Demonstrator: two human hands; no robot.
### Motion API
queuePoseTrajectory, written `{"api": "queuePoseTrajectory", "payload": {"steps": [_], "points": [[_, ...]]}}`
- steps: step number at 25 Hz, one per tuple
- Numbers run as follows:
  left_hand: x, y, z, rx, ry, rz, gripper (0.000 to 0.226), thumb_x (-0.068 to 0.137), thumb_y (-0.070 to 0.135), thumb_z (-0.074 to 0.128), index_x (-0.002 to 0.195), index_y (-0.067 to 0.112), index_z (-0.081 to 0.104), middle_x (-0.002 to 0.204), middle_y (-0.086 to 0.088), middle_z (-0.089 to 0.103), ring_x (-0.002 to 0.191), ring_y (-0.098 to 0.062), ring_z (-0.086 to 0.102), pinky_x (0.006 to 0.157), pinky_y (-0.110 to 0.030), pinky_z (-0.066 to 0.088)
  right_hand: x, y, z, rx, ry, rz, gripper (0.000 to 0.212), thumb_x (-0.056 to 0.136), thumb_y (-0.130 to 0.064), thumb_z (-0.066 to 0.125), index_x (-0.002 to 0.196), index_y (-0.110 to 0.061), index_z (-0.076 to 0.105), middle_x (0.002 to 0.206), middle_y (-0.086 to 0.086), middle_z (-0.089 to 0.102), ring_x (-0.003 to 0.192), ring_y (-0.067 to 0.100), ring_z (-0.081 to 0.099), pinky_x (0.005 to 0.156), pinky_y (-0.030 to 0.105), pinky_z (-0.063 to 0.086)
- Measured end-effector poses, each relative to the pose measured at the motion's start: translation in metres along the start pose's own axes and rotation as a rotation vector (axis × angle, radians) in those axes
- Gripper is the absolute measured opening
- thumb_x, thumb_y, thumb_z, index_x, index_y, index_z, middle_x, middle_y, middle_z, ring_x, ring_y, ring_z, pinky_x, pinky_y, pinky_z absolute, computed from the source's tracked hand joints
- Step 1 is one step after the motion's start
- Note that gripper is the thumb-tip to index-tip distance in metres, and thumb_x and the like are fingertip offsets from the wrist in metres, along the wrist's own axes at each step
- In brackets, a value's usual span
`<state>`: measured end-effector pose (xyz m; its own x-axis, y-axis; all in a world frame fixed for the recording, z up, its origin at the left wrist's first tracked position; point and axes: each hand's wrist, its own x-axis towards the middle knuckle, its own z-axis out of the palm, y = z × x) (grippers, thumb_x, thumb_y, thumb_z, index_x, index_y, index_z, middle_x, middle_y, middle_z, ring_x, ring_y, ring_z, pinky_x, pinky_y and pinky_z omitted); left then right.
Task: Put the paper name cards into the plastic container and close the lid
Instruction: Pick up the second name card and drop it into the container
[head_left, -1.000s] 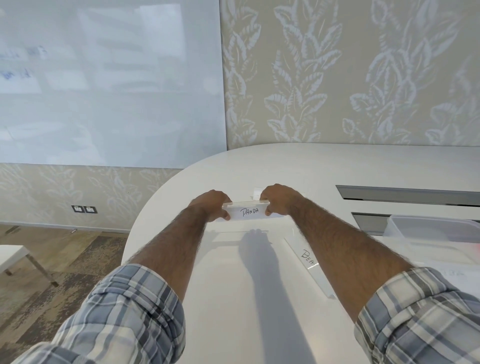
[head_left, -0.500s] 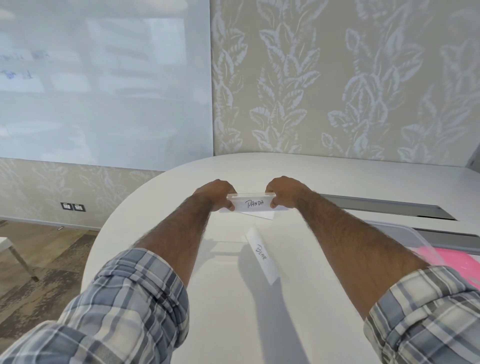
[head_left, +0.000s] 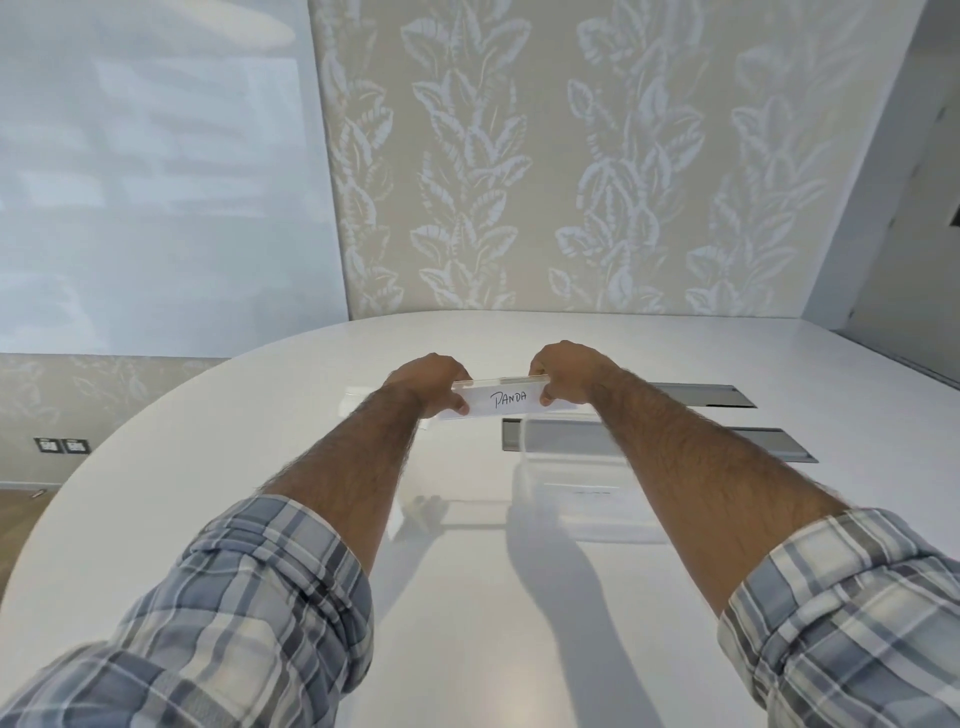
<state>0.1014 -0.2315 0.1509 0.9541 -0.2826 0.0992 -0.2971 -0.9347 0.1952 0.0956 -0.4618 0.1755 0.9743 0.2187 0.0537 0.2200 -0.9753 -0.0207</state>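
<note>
Stretching away under both my arms is the broad white oval table (head_left: 467, 649), glossy enough to carry the shadows of my forearms. Beyond my hands the beige wall with pale leaf patterns (head_left: 519, 182) rises, with a glossy whiteboard (head_left: 156, 182) off to the left of my left hand. Two grey recessed metal slots (head_left: 769, 441) sit in the tabletop, to the right of and below my right hand. A clear plastic piece (head_left: 571, 499) lies on the table nearer to me than my hands; I cannot tell whether it is the container or its lid. My rolled plaid shirt sleeves (head_left: 249, 613) frame the bottom corners. My left hand (head_left: 428, 382) and right hand (head_left: 563, 371) are held apart, each pinching one end of the white paper name card marked "PANDA" in its clear holder (head_left: 506, 401), which is lifted above the table between them.
</note>
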Motion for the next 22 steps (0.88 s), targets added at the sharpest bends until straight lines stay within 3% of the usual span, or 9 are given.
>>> {"api": "queuePoseTrajectory", "payload": {"steps": [8, 11, 15, 22], "points": [[0.019, 0.079, 0.029, -0.027, -0.014, 0.055, 0.047, 0.082, 0.034, 0.077, 0.127, 0.033, 0.064, 0.125, 0.001, 0.062, 0.114, -0.025, 0.059, 0.08, -0.032, 0.044, -0.037, 0.077, 0.013, 0.026, 0.001, 0.119, 0.048, 0.076, -0.019, 0.079, 0.122, -0.018, 0.063, 0.119, 0.003, 0.064, 0.108, 0.026, 0.06, 0.08, 0.031, 0.044], [0.026, 0.089, 0.045, -0.043, -0.042, 0.047, 0.049, 0.082, 0.034, 0.076, 0.129, 0.034, 0.062, 0.128, 0.002, 0.062, 0.116, -0.024, 0.059, 0.087, -0.034, 0.047, -0.037, 0.092, 0.021, 0.017, -0.015, 0.135, 0.044, 0.075, -0.018, 0.079, 0.117, -0.019, 0.065, 0.118, 0.003, 0.066, 0.106, 0.025, 0.061, 0.079, 0.031, 0.044], [0.037, 0.099, 0.063, -0.051, -0.086, 0.041, 0.047, 0.087, 0.031, 0.073, 0.133, 0.032, 0.059, 0.131, 0.003, 0.06, 0.115, -0.023, 0.062, 0.087, -0.032, 0.046, -0.033, 0.107, 0.043, 0.025, -0.045, 0.151, 0.049, 0.077, -0.019, 0.078, 0.123, -0.019, 0.063, 0.124, 0.003, 0.064, 0.114, 0.026, 0.059, 0.091, 0.035, 0.048], [0.06, 0.11, 0.102, 0.024, -0.135, 0.054, 0.048, 0.088, 0.027, 0.071, 0.134, 0.024, 0.058, 0.137, 0.0, 0.058, 0.123, -0.026, 0.056, 0.09, -0.034, 0.045, -0.016, 0.133, 0.08, -0.024, -0.106, 0.117, 0.048, 0.081, -0.019, 0.073, 0.127, -0.018, 0.059, 0.131, 0.003, 0.06, 0.12, 0.025, 0.056, 0.098, 0.039, 0.048]]}}
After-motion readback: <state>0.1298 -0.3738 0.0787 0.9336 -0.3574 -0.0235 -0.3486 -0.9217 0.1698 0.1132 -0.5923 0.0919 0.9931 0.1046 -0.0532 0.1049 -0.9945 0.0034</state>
